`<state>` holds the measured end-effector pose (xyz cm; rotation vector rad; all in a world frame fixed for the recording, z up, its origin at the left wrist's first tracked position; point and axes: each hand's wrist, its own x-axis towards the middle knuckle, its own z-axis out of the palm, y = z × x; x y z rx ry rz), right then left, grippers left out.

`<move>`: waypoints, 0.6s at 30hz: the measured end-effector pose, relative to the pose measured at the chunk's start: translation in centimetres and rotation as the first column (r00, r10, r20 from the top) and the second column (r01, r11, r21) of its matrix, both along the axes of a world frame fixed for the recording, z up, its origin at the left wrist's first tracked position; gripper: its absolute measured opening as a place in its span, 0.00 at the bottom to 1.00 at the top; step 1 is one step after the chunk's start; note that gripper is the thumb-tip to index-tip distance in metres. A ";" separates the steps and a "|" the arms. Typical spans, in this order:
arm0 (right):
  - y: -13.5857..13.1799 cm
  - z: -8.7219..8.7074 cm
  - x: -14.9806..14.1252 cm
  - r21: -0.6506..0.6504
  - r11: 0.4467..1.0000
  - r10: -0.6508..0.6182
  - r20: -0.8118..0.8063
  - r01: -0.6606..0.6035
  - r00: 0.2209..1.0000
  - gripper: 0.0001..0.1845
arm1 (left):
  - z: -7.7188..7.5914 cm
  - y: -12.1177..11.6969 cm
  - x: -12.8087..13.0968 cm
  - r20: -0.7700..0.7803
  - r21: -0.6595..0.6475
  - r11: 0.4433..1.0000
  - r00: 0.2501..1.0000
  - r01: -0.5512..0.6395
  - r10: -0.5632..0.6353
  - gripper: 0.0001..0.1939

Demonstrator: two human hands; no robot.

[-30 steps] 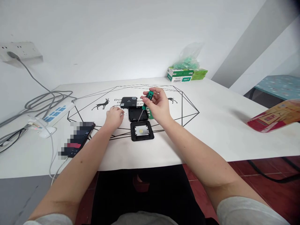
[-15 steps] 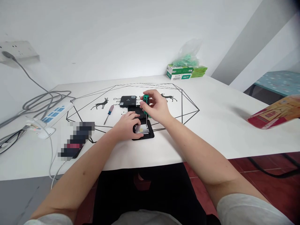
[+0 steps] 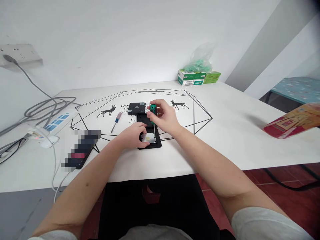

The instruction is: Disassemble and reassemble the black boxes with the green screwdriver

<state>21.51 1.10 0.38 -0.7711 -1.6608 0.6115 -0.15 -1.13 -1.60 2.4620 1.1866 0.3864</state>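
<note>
My right hand (image 3: 165,116) grips a green-and-black screwdriver (image 3: 153,109), held nearly upright. Its thin shaft points down to the right side of a silver metal plate (image 3: 150,138). That plate sits inside an open black casing (image 3: 158,144) lying on the table. At the casing's left side, my left hand (image 3: 133,136) grips it between thumb and fingers, covering that edge. Just behind lies a hollow black shell (image 3: 142,120), partly hidden by my hands. Farther back is a flat black square piece (image 3: 136,108) with small stickers. Tiny dark bits, perhaps screws (image 3: 131,121), lie left of the shell.
A second screwdriver (image 3: 118,118) with a blue-and-clear handle lies left of the parts. Farther left are a phone (image 3: 85,150), a power strip (image 3: 58,122) and coiled grey cable (image 3: 50,106). Green boxes (image 3: 192,75) stand against the wall; a red-and-yellow package (image 3: 287,125) is at right.
My left hand has moved right and toward me onto the casing, uncovering the second screwdriver. The green screwdriver has come upright, its tip moving from the shell to the metal plate. The casing has shifted slightly left.
</note>
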 end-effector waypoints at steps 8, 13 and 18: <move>0.1 -0.2 0.1 -0.006 1.000 0.018 -0.002 -0.018 1.000 0.18 | -0.2 0.1 -0.1 0.013 0.036 0.999 1.000 0.026 -0.026 0.17; 0.3 0.2 0.2 -0.031 0.993 0.109 -0.055 -0.110 0.993 0.20 | 0.4 0.0 -0.1 -0.043 0.028 0.999 0.998 0.036 -0.035 0.23; 1.4 1.0 0.9 -0.050 0.951 0.284 -0.243 -0.304 0.927 0.25 | 1.5 -0.1 -1.3 -0.140 -0.130 0.988 0.988 -0.078 0.059 0.49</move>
